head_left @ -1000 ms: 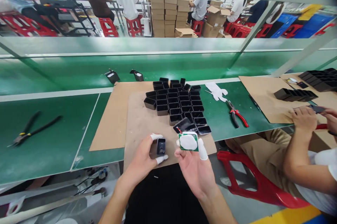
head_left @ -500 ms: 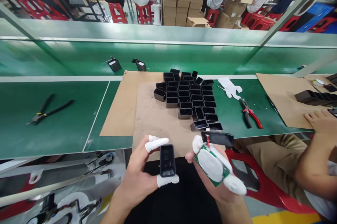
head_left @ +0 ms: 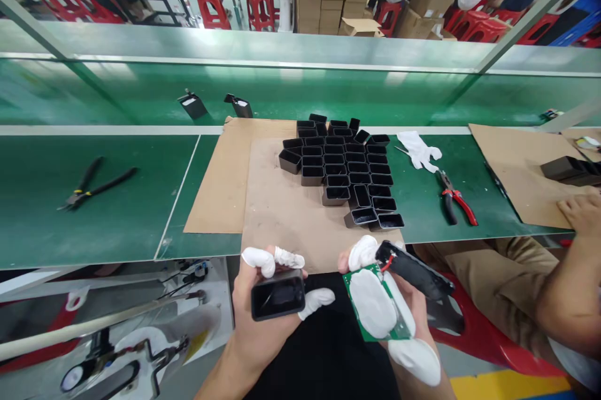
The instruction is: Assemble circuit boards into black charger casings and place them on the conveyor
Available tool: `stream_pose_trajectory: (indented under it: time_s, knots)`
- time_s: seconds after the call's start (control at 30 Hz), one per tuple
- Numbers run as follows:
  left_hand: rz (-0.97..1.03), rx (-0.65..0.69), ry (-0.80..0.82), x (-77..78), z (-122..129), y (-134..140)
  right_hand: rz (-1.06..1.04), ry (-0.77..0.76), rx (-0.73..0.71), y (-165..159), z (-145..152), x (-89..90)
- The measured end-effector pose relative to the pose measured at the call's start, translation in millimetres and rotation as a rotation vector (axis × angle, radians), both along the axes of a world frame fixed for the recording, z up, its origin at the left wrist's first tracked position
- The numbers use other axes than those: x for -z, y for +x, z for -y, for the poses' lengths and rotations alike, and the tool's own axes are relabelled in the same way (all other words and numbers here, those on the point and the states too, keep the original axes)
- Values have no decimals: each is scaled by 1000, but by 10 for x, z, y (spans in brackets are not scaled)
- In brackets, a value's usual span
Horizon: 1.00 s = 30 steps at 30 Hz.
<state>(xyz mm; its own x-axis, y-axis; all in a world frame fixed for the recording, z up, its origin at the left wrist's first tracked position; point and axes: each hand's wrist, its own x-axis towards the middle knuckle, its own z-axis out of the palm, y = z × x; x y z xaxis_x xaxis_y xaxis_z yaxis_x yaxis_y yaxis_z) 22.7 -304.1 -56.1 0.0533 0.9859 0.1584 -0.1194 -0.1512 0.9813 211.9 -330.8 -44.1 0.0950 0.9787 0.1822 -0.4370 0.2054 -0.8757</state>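
My left hand [head_left: 263,306], with white finger cots on some fingers, holds a small black rectangular plastic case [head_left: 278,295], its open side facing up toward me. In my right hand [head_left: 399,325], also wearing white finger cots, is a green circuit board [head_left: 357,325] with a white oval pad on its face. A black rectangular part [head_left: 416,270] is joined to the board by a short red wire and lies along the same hand. Beyond both hands, several open black cases [head_left: 335,169] stand packed together on brown cardboard [head_left: 272,212].
Black-handled pliers [head_left: 96,184] lie on the green table at left. Red-and-black pliers [head_left: 455,198] and a white glove [head_left: 419,151] are right of the cases. Two black units [head_left: 192,104] sit on the green belt. A co-worker's arm [head_left: 570,262] is at far right.
My left hand has turned the case from upright to lying sideways and moved it slightly left. In my right hand, the black part has swung outward, tilting down to the right. The view has shifted slightly.
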Motion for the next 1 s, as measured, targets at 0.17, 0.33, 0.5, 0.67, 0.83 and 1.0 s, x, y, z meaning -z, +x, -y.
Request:
stream_pose_trajectory:
  time_s: [0.17,0.33,0.5,0.67,0.83,1.0]
  knots:
    - [-175,-135,-10,87,130,107,93,-27,111,-58,-40,-25]
    - [-450,-175,186,129,155,121,76,15,120,-130,-22,-146]
    - [-544,-129,349,91,130,166,66,66,30,-127,32,-137]
    - [-470,-114,350,84,178,211,189,123,121,-139,58,-104]
    - [-376,-88,246,231,287,211,229,101,204,-205,55,-144]
    - [-343,-57,194,325,352,215,288,96,217,-197,58,-124]
